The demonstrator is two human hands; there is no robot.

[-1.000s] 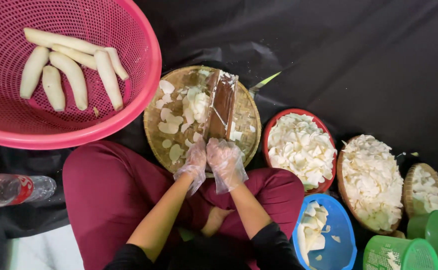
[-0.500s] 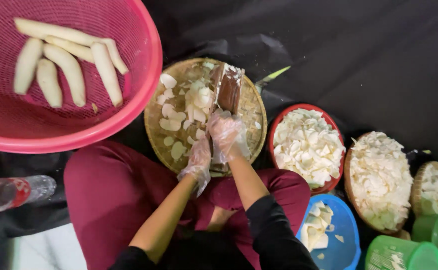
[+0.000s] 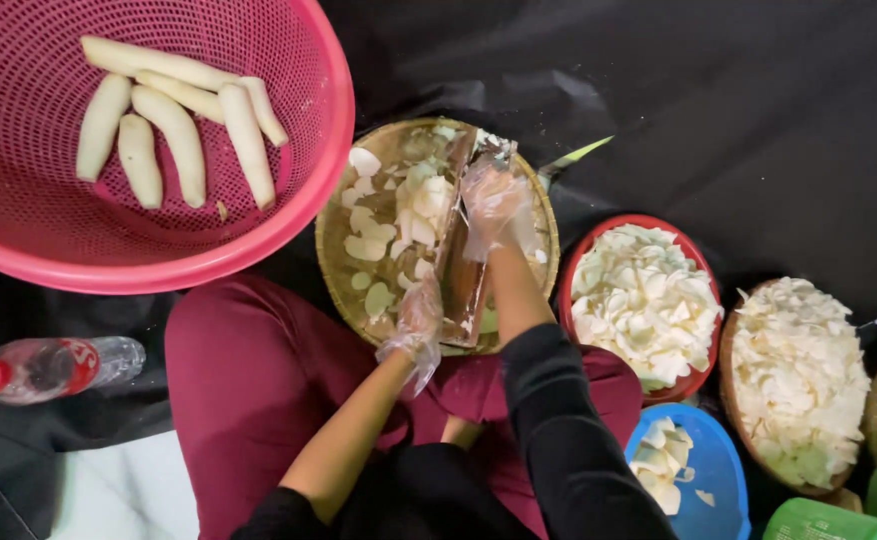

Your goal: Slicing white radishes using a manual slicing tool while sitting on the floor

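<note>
- Slicer board (image 3: 463,270), a long wooden one, lay slanted across the round woven tray (image 3: 343,265) that rested on the person's lap, its near end toward the body and its far end at the tray's far rim.
- The right hand (image 3: 493,200), in a clear plastic glove, sat far up the board with its fingers curled down over something pale pressed to the wood; what exactly they held was hidden under the glove.
- The left hand (image 3: 416,320), gloved too, had its fingers closed round the near end of the board, pinning it against the tray.
- Pale thin slices (image 3: 398,225) lay heaped in the tray to the left of the board.
- To do this stroke well, I judge, the left hand should keep the board from rocking, while the right presses evenly, runs straight along the wood and keeps its fingertips lifted as the piece gets short.
- A red bowl (image 3: 693,375) heaped with slices stood just right of the tray, and a woven basket (image 3: 728,360) of more slices beyond it.
- A blue bowl (image 3: 718,480) with a few slices sat near the right knee.
- A large pink mesh basket (image 3: 298,205) at upper left held several peeled white roots (image 3: 173,135).
- A plastic bottle (image 3: 53,365) with a red cap lay on the floor at the left.
</note>
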